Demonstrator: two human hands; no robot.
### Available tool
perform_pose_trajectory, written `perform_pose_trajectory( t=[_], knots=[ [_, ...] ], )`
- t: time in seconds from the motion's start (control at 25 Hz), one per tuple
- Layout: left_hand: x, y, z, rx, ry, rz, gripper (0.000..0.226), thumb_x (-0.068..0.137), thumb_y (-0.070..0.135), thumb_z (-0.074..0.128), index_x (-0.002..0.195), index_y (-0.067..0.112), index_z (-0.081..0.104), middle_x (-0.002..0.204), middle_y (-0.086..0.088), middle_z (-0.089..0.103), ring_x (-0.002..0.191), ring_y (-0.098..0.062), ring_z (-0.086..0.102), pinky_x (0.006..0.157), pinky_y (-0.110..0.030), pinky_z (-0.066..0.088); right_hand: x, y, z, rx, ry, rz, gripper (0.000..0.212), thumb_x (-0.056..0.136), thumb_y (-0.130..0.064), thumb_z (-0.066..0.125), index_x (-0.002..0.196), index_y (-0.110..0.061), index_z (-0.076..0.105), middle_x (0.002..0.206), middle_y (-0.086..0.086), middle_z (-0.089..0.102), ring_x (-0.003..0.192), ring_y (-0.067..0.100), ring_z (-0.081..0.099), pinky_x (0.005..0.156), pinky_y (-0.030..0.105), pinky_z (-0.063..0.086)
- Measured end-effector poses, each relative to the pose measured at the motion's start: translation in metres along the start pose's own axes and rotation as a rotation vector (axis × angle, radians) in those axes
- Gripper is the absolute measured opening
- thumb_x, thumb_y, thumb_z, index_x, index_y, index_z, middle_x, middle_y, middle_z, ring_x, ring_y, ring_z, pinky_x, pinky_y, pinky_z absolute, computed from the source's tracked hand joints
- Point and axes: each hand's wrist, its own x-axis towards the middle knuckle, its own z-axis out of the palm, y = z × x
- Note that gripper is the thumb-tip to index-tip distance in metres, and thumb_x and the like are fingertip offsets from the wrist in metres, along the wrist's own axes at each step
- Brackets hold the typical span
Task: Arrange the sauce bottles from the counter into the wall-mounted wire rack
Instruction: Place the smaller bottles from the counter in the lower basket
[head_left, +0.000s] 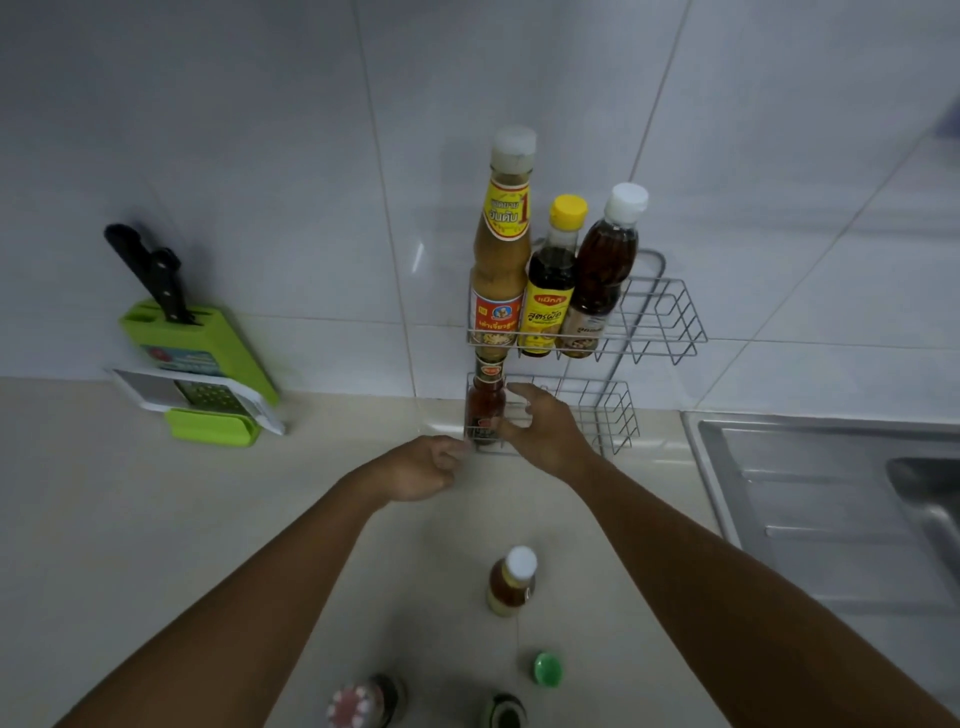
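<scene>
Between both hands (488, 447), racked bottle (485, 410).

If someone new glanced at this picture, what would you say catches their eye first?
Probably the tall bottle with the yellow and red label, standing at the left end of the wire rack's upper shelf beside two smaller dark bottles. Just below, the right hand and the left hand meet at a red sauce bottle in the lower shelf. Far left, a bright green knife block leans against the wall.

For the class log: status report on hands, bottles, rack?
Right hand on red sauce bottle in lower rack. Left hand steadying rack. White-capped bottle waits.
</scene>
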Motion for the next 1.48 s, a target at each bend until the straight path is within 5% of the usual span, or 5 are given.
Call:
perform_pose_trajectory(
  t=[0.32, 0.68, 1.08, 1.32, 1.48],
  knots=[
    [-0.046, 0.009, 0.033, 0.284, -0.152, 0.077, 0.070, 0.092, -0.002, 0.057, 0.154, 0.022, 0.035, 0.149, -0.005, 0.050, 0.131, -0.023, 0.052, 0.099, -0.031, 0.050, -0.138, -0.008, -0.032, -0.070, -0.310, -0.092, 0.033, 0.078, -0.055, 0.080, 0.105, -0.036, 0.074, 0.096, -0.011, 0.075, 0.073, -0.003, 0.066, 0.069, 0.020, 0.052],
    [-0.082, 0.010, 0.060, 0.350, -0.139, 0.212, 0.084, 0.080, 0.014, 0.078, 0.152, 0.027, 0.037, 0.150, 0.002, 0.048, 0.136, -0.018, 0.047, 0.105, -0.033, 0.047, -0.173, -0.009, -0.034, -0.009, 0.079, -0.183, 0.017, 0.081, -0.022, 0.084, 0.095, -0.014, 0.079, 0.082, -0.001, 0.078, 0.073, 0.015, 0.074, 0.074, 0.037, 0.063],
    [-0.141, 0.074, 0.051, 0.037, -0.034, 0.458, 0.039, 0.071, 0.010, 0.081, 0.103, 0.025, 0.064, 0.083, -0.002, 0.067, 0.065, -0.015, 0.070, 0.066, -0.039, 0.062, -0.174, -0.070, -0.121, -0.123, 0.189, -0.464, 0.022, 0.102, -0.020, 0.041, 0.099, -0.015, 0.062, 0.062, -0.009, 0.053, 0.055, 0.010, 0.050, 0.054, 0.032, 0.039],
    [-0.137, 0.077, 0.071, 0.893, 0.945, 0.592, 0.053, 0.065, 0.043, 0.081, 0.111, 0.025, 0.060, 0.094, 0.002, 0.072, 0.077, -0.023, 0.071, 0.062, -0.033, 0.054, -0.159, -0.061, -0.104, 0.416, 0.141, 0.256, 0.030, 0.104, -0.023, 0.030, 0.103, -0.014, 0.059, 0.060, -0.001, 0.042, 0.046, 0.013, 0.035, 0.045, 0.023, 0.024],
    [-0.146, 0.084, 0.062, 0.121, 0.189, 0.358, 0.052, 0.063, 0.031, 0.082, 0.111, 0.030, 0.063, 0.092, 0.001, 0.070, 0.075, -0.023, 0.071, 0.071, -0.045, 0.061, -0.169, -0.065, -0.120, 0.241, 0.172, -0.138, 0.026, 0.098, -0.029, 0.041, 0.089, -0.023, 0.064, 0.067, -0.015, 0.058, 0.059, 0.002, 0.049, 0.055, 0.021, 0.036]
  ],
)
